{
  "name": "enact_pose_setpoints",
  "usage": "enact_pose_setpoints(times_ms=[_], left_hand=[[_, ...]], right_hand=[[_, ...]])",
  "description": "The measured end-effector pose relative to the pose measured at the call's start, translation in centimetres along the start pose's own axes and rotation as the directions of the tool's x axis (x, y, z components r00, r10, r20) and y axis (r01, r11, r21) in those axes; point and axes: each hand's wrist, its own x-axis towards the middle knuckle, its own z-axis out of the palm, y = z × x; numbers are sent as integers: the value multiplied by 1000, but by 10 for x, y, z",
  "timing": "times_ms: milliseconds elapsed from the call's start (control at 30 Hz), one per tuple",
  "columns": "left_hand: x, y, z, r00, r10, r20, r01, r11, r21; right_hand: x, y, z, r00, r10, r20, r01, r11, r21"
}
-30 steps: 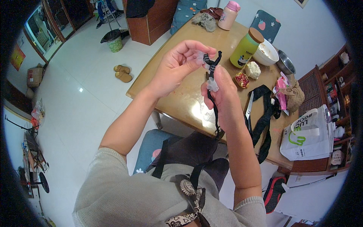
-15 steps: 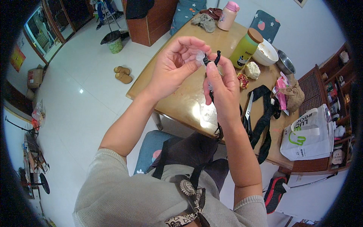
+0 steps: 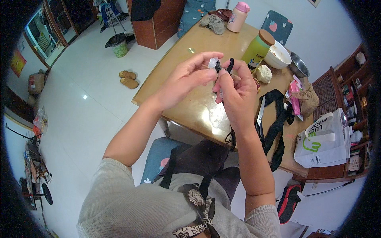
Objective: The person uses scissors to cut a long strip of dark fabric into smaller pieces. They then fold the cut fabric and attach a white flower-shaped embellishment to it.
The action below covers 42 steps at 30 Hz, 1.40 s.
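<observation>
In the head view, both hands are raised together above the near edge of the round-cornered wooden table (image 3: 186, 47). The left hand (image 3: 184, 77) pinches a small translucent white plastic piece (image 3: 213, 62) between thumb and fingertips. The right hand (image 3: 236, 93) is closed around a narrow black fabric strap (image 3: 230, 63), whose top loops up just beside the white piece; the two seem to touch, though the fingers hide the joint. Below the right palm the strap is covered by the hand, then shows again hanging past the table edge toward the lap.

On the table beyond the hands stand a yellow-green bottle with a brown cap (image 3: 258, 49), a white bowl (image 3: 279, 59) and a pink lidded bottle (image 3: 239, 16). Right of the right wrist lie a pair of steel scissors (image 3: 260, 115), partly over more black cloth strips (image 3: 278, 119). A white carrier bag with green print (image 3: 323, 139) sits at the table's right end, its contents not visible.
</observation>
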Motion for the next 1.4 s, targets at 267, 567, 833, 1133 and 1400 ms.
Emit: enact_pose_setpoints(times_ms=[267,567,833,1133,1400], left_hand=[[0,-1,13,989,109,-99,-85,972,219],[-3,-9,30,919,230,-321,-150,955,255],[-2,-7,31,942,152,-301,-148,988,34],[0,-3,22,985,-34,-167,-3,977,-213],[-1,1,24,991,-11,-135,-8,990,-142]], right_hand=[[-1,7,0,997,-73,-24,70,992,-108],[-5,-4,2,1000,21,-5,-22,999,-48],[-7,-12,-1,991,122,61,-127,989,75],[-5,-13,-7,975,178,135,-203,959,198],[-5,-8,-12,976,188,108,-203,968,150]])
